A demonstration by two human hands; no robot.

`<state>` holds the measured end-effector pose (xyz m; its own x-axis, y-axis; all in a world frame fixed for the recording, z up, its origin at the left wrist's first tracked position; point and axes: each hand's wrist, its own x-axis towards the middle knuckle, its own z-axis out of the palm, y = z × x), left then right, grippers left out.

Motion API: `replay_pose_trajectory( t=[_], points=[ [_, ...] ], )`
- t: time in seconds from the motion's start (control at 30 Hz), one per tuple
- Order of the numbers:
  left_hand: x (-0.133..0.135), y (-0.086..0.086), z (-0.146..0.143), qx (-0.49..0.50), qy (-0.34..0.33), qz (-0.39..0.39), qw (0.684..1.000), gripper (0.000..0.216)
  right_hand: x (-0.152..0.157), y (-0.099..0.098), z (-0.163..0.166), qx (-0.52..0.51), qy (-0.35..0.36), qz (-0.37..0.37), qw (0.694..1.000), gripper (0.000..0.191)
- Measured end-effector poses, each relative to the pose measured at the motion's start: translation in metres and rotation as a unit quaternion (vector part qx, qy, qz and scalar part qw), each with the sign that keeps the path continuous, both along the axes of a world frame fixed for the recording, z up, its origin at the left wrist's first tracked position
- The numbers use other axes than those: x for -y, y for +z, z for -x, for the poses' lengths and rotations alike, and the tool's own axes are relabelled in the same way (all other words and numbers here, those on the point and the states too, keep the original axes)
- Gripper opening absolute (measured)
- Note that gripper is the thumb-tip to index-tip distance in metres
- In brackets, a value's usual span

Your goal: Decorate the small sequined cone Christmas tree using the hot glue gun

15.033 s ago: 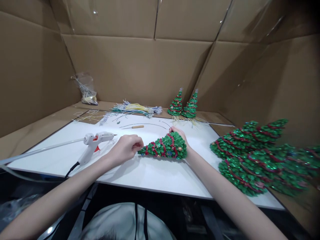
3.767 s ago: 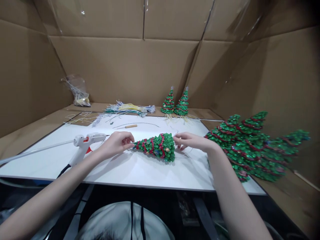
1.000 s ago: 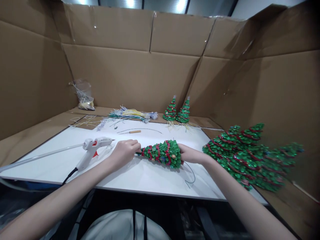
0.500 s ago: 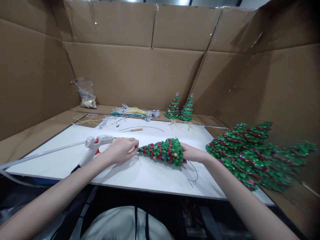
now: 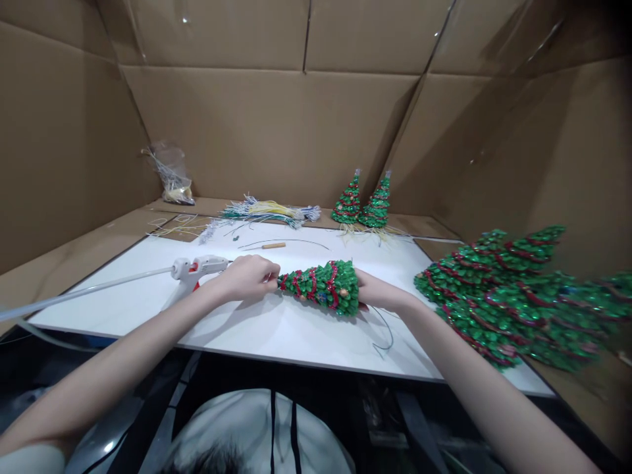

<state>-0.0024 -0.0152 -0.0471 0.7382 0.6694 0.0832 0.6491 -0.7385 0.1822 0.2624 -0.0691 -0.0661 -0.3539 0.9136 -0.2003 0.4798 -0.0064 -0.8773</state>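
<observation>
Cardboard walls point(image 5: 276, 125) close in the whole bench on three sides, and a white board point(image 5: 276, 329) lies flat across the middle of it. Taking the board's centre as the dial, a heap of finished trees point(image 5: 508, 296), green sequins wound with red bands, lies on its side out at three o'clock, spilling off the board's edge. Right at the centre lies the sequin tree point(image 5: 323, 286) being worked on, tipped over with its point toward nine o'clock and its wide base toward three. The left hand point(image 5: 247, 276) is closed narrow on the tree's tip, fingers pinched together around it. The right hand point(image 5: 378, 293) is wrapped about the base, though its fingers are mostly hidden behind the sequins. A white glue gun point(image 5: 195, 270) rests on the board at nine o'clock, just beside the left hand. A bundle of coloured wires point(image 5: 266, 212) sprawls at eleven o'clock near the back wall, and two small trees point(image 5: 363, 204) stand upright side by side at one o'clock. A clear plastic bag point(image 5: 172, 172) sits in the far corner at ten o'clock. A wooden-handled tool point(image 5: 273, 245) lies at twelve, and a thin dark wire point(image 5: 385, 332) curls at four o'clock, below the right wrist.
</observation>
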Motion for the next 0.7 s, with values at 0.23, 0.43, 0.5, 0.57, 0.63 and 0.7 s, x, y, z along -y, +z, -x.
replay_pose_trajectory(
  t=[0.23,0.43,0.5,0.57,0.63,0.7],
  points=[
    [-0.006,-0.006,-0.006,0.019,0.037,0.013,0.999,0.018,0.003,-0.004,-0.001,-0.042,0.001,-0.031,0.999,0.033],
    [-0.005,-0.004,-0.013,0.002,0.065,0.009,0.998,0.020,-0.001,-0.017,-0.010,-0.073,0.028,-0.033,0.996,0.036],
    [-0.004,-0.002,-0.015,-0.010,0.067,0.007,0.998,0.021,-0.002,-0.020,-0.011,-0.080,0.025,-0.038,0.996,0.037],
    [-0.003,0.001,-0.017,-0.022,0.068,0.004,0.997,0.021,-0.002,-0.021,-0.012,-0.081,0.024,-0.040,0.996,0.039],
    [-0.001,0.004,-0.021,-0.032,0.072,-0.001,0.997,0.021,-0.002,-0.021,-0.012,-0.081,0.027,-0.040,0.996,0.041],
    [0.001,0.007,-0.024,-0.041,0.077,-0.008,0.996,0.019,-0.001,-0.020,-0.011,-0.078,0.025,-0.040,0.996,0.042]
  ],
)
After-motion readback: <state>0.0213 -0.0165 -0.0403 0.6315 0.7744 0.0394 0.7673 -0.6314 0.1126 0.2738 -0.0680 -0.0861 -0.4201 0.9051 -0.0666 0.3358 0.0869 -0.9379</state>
